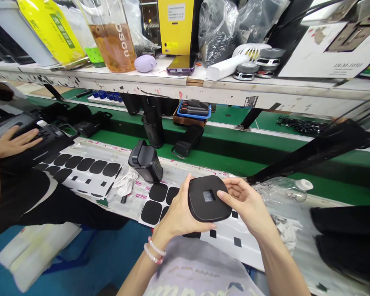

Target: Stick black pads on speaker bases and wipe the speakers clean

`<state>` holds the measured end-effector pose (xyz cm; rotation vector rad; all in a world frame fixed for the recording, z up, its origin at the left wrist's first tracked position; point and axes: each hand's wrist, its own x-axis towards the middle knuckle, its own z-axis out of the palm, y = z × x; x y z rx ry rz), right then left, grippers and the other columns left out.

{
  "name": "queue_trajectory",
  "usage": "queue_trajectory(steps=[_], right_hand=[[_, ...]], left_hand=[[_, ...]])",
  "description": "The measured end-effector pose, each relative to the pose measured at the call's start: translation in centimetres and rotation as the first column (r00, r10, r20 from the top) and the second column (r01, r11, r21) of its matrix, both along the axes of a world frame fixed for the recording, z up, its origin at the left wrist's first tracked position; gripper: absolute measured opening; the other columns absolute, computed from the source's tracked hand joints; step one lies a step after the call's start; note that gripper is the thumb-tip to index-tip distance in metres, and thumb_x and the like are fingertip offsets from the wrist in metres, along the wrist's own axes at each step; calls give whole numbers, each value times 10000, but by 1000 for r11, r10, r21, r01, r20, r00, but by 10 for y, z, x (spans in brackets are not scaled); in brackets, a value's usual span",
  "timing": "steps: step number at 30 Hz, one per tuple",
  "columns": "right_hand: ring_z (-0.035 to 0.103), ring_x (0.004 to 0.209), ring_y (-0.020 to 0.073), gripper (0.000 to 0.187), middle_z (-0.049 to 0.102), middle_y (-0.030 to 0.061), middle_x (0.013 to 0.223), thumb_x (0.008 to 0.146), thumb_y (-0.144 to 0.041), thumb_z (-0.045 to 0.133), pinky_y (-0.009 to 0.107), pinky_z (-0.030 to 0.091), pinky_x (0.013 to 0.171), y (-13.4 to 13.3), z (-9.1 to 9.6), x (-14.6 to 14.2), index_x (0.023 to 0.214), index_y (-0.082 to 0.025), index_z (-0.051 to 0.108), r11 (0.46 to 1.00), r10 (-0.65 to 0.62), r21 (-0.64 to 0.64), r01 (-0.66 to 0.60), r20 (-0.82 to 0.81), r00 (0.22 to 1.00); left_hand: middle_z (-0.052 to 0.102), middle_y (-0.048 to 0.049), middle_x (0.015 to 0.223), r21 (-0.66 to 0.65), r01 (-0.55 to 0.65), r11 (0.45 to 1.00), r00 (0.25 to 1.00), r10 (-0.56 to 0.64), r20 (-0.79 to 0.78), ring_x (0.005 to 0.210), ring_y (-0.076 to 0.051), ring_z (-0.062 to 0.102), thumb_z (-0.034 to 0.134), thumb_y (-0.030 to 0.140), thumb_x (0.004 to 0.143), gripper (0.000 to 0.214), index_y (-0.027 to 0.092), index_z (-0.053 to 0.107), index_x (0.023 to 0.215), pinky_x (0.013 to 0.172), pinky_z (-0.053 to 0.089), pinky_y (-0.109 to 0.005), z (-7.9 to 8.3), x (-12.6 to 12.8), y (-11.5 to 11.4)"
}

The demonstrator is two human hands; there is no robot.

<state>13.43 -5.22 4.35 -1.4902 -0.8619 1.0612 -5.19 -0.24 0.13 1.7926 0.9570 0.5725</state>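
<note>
My left hand (181, 209) is wrapped round the left side and lower edge of a black device (208, 209). Its flat, rounded-square face is turned up toward me, with a small greyish rectangle in the middle. My right hand (243, 201) grips the device's right edge, its thumb on the face beside that rectangle and its fingers curled. Below the device lies a white sheet (217, 242) with black rounded-square pads (151, 211) and small black squares (237, 241). Just behind my left hand stands a black unit with a top handle (146, 162).
At left, a co-worker's hand (15, 142) rests on a black case (49, 139) near another pad sheet (92, 181). A crumpled white cloth (125, 183) lies between the sheets. A clear bottle (283, 189) lies right. Overhead runs a loaded shelf (160, 88); a black slanted post (308, 152) stands right.
</note>
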Motion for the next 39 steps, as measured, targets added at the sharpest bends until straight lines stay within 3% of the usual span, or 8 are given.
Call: queue_trajectory(steps=[21, 25, 27, 30, 33, 35, 37, 39], right_hand=[[602, 726, 173, 349, 648, 34, 794, 717, -440, 737, 298, 500, 628, -1, -1, 2, 931, -208, 589, 999, 28, -37, -22, 165, 986], [609, 700, 184, 298, 655, 37, 798, 788, -445, 641, 318, 489, 626, -1, -1, -7, 957, -208, 582, 998, 20, -56, -1, 353, 935], [608, 682, 198, 241, 666, 43, 811, 844, -415, 566, 338, 468, 626, -1, 1, -12, 973, -212, 583, 996, 6, -78, 48, 582, 813], [613, 737, 246, 232, 668, 61, 859, 893, -436, 518, 357, 437, 625, -2, 8, -7, 935, -222, 595, 987, 88, -141, 76, 876, 474], [608, 795, 312, 405, 650, 114, 850, 874, -570, 535, 398, 449, 650, -4, 15, 13, 900, -176, 621, 973, 150, -173, 153, 977, 150], [609, 849, 351, 488, 667, 168, 921, 919, -562, 454, 441, 460, 684, -6, 17, 21, 993, -117, 642, 974, 73, -68, 218, 997, -19], [591, 1037, 375, 535, 662, 197, 1153, 977, -500, 342, 487, 465, 793, -6, 15, 16, 1200, -90, 602, 996, -25, 32, 83, 996, -82], [489, 1267, 347, 564, 554, 154, 1397, 1000, -473, 284, 508, 425, 955, -5, 11, 0, 1377, -112, 497, 980, -1, -1, -198, 1000, -9]], left_hand=[[348, -94, 1542, 2, 9, 1000, 1000, -9, -20, 1335, -317, 465, 878, 384, 507, 1425, 322, -133, 1510, 1062, 432, -509, 0, 1, -2], [326, -132, 1554, 32, 16, 999, 999, -15, -34, 1388, -331, 402, 875, 400, 505, 1332, 254, 31, 1525, 1109, 398, -513, 1, 2, -1], [304, -164, 1559, 75, 21, 997, 999, -18, -47, 1428, -344, 336, 876, 397, 493, 1232, 195, 186, 1494, 1151, 351, -510, 2, 3, -2], [310, -193, 1549, 115, 26, 993, 999, -21, -44, 1434, -348, 326, 877, 375, 481, 1177, 153, 260, 1459, 1168, 334, -509, 3, 4, -3], [305, -204, 1550, 127, 38, 991, 999, -34, -35, 1440, -358, 314, 874, 376, 487, 1178, 149, 253, 1462, 1167, 332, -528, 0, 1, -4], [304, -206, 1549, 139, 43, 989, 999, -39, -32, 1438, -367, 316, 870, 385, 501, 1171, 154, 246, 1464, 1166, 328, -546, -2, 0, -4], [315, -210, 1540, 158, 46, 986, 999, -43, -24, 1429, -376, 331, 869, 386, 506, 1164, 158, 243, 1460, 1160, 333, -558, -4, -1, -4], [337, -208, 1528, 184, 35, 982, 999, -36, -2, 1420, -374, 349, 862, 378, 519, 1146, 164, 238, 1457, 1154, 345, -558, -3, 0, -3]])
